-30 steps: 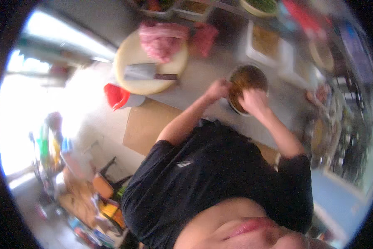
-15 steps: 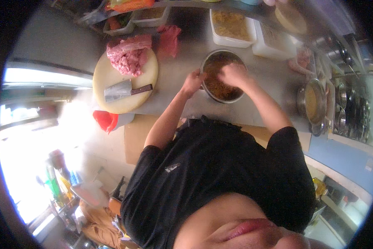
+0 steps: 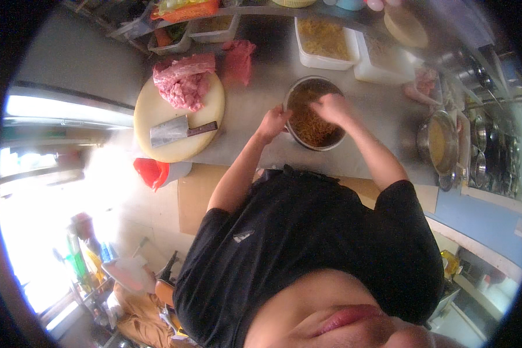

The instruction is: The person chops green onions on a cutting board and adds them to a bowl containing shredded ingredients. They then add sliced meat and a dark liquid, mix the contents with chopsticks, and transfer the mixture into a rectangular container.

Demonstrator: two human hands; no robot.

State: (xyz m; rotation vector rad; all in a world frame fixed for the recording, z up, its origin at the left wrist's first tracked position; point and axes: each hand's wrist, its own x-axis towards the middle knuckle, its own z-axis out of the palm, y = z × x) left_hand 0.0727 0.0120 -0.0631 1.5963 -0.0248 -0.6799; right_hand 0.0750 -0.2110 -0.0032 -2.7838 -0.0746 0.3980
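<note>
A round metal pot (image 3: 288, 129) stands on the steel counter in front of me, with brown shredded food (image 3: 316, 129) inside. My left hand (image 3: 274, 122) is closed on the pot's left side at the rim, thumb up. Over the right part of the pot's mouth, my right hand (image 3: 332, 109) is curled with its fingers down toward the shreds; what they hold is hidden. On the left, a cleaver (image 3: 169, 131) lies on a round cutting board (image 3: 206, 136), below a heap of raw pink meat (image 3: 184, 81). Another piece of meat (image 3: 238, 61) lies directly on the counter.
Behind the pot are a white tub of yellowish food (image 3: 326, 42) and a paler white tub (image 3: 383, 58). A metal bowl (image 3: 438, 143) sits at the right end. A red bag (image 3: 152, 173) hangs below the board. A shelf edge (image 3: 255, 10) crosses the back.
My right hand has drawn in from spread, blurred fingers to a curled shape, slightly lower in view. More shreds show in the pot. The left hand keeps its hold; the whole view has shifted slightly.
</note>
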